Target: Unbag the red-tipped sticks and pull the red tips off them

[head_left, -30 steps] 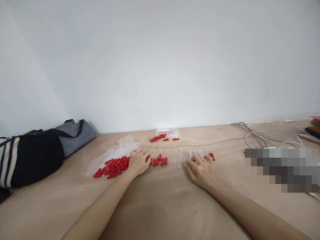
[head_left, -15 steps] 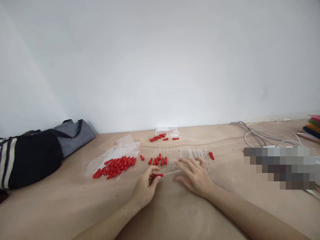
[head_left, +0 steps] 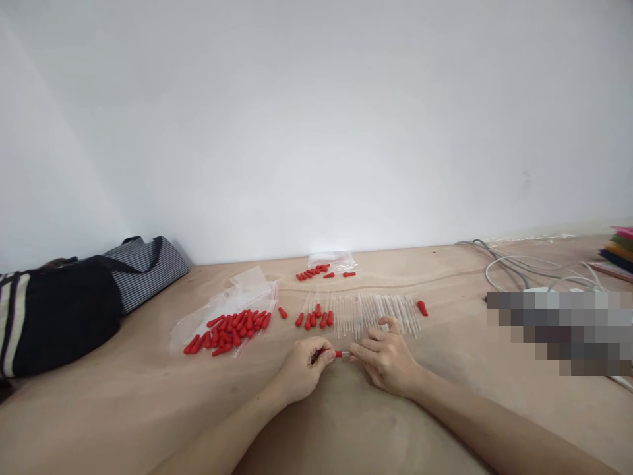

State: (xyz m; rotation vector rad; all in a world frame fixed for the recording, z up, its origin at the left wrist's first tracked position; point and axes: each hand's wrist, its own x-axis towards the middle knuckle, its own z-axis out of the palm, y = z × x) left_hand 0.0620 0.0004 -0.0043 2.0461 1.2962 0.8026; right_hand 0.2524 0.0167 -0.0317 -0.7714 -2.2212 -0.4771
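Observation:
My left hand pinches a small red rubber bulb low over the brown table. My right hand meets it from the right, fingers pinched on a thin clear glass tube whose end sits at the bulb. Just beyond my hands lies a row of clear glass tubes, several at its left end fitted with red bulbs. A heap of loose red bulbs rests on a clear plastic bag to the left.
A second small bag with red bulbs lies near the wall. One lone red bulb sits right of the tube row. Dark and striped bags stand at far left. Grey cables and coloured sheets are at far right.
My left hand left the bulb heap and came toward me holding one red bulb. My right hand drew a tube out of the row and brought it to the bulb.

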